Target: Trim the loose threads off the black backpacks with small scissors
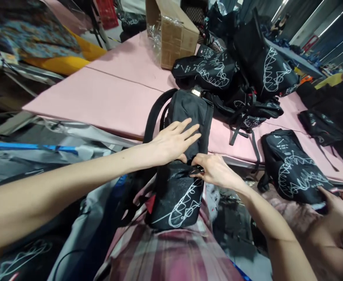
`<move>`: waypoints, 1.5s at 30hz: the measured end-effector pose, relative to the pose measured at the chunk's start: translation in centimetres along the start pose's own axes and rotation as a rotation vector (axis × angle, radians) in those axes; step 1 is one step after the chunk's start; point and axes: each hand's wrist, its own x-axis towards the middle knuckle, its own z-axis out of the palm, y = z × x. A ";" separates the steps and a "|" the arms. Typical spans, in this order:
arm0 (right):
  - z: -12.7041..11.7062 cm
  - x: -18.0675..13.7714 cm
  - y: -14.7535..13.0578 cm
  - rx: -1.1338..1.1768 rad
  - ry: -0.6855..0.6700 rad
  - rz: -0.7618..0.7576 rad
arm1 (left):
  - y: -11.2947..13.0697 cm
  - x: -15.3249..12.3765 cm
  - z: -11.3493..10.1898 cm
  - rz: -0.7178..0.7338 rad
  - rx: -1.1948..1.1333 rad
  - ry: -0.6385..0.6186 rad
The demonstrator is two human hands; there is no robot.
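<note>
A black backpack (186,117) with a white scribble print lies over the near edge of the pink table (107,93), its lower end hanging down against my plaid shirt. My left hand (173,141) lies flat on its upper part with fingers stretched out. My right hand (214,169) pinches something small and dark, perhaps a zipper pull, at the bag's middle.
More black printed backpacks (247,70) are piled at the table's far right; another (294,168) lies at the right edge, where another person's hand (339,208) touches it. A cardboard box (171,29) stands at the back. Grey plastic sheeting (43,164) lies to the left.
</note>
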 end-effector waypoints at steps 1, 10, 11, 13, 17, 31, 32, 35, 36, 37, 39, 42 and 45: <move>0.2 0.0 -0.2 0.034 0.014 -0.014 | 0.3 0.1 -0.1 -0.009 0.015 -0.020; 1.8 -0.7 -0.8 0.493 0.142 -0.052 | 2.4 0.6 1.8 -0.063 0.077 0.096; 1.8 -0.7 -0.8 0.548 0.145 -0.046 | 2.7 0.7 2.4 -0.077 0.096 0.129; 1.8 -0.7 -0.9 0.614 0.154 -0.033 | 2.9 1.0 3.2 -0.076 0.109 0.191; 1.9 -1.2 -0.6 0.535 0.191 -0.061 | 1.9 0.9 3.0 -0.025 0.007 0.255; 4.2 -3.3 -0.6 0.000 0.232 -0.213 | 6.8 -7.9 1.8 -1.087 -2.132 -0.656; 4.5 -3.4 -0.9 -0.069 0.232 -0.245 | 6.9 -7.5 2.3 -1.124 -2.191 -0.620; 5.1 -3.5 -1.8 -0.235 0.258 -0.321 | 7.2 -6.5 3.2 -1.203 -2.252 -0.464; 5.2 -3.6 -2.0 -0.268 0.262 -0.341 | 7.4 -6.3 3.5 -1.227 -2.275 -0.400; 5.3 -3.8 -2.1 -0.292 0.257 -0.357 | 7.7 -6.3 3.7 -1.244 -2.306 -0.333; 5.4 -4.2 -2.1 -0.338 0.225 -0.368 | 8.3 -6.6 4.2 -1.240 -2.384 -0.184; 5.9 -5.3 -1.7 -0.421 0.172 -0.358 | 9.3 -7.4 5.2 -1.172 -2.409 0.019; 6.8 -6.1 -1.5 -0.459 0.141 -0.340 | 10.2 -8.1 6.4 -1.118 -2.322 0.153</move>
